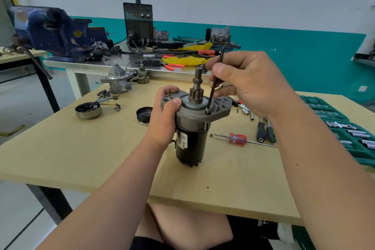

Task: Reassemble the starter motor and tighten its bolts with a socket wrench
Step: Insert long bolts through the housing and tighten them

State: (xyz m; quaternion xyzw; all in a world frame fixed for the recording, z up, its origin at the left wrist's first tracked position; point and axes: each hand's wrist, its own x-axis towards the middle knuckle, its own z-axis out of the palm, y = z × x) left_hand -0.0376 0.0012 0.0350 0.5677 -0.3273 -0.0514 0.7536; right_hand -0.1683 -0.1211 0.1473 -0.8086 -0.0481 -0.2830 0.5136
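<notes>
Head view: thumb and fingers of the right hand (249, 83) pinch a thin dark L-shaped key (213, 91), its tip in a bolt hole on the starter motor (190, 144) flange. The left hand (164, 115) curls round the flange's other side. The motor stands upright, pinion up, on the tan table (81, 158). A red-handled screwdriver (237, 138) lies just beside it, with a green socket case (345, 128) farther right.

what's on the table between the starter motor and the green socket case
Head view: a red-handled screwdriver, a black-handled driver, a green-handled driver and a small nut.
</notes>
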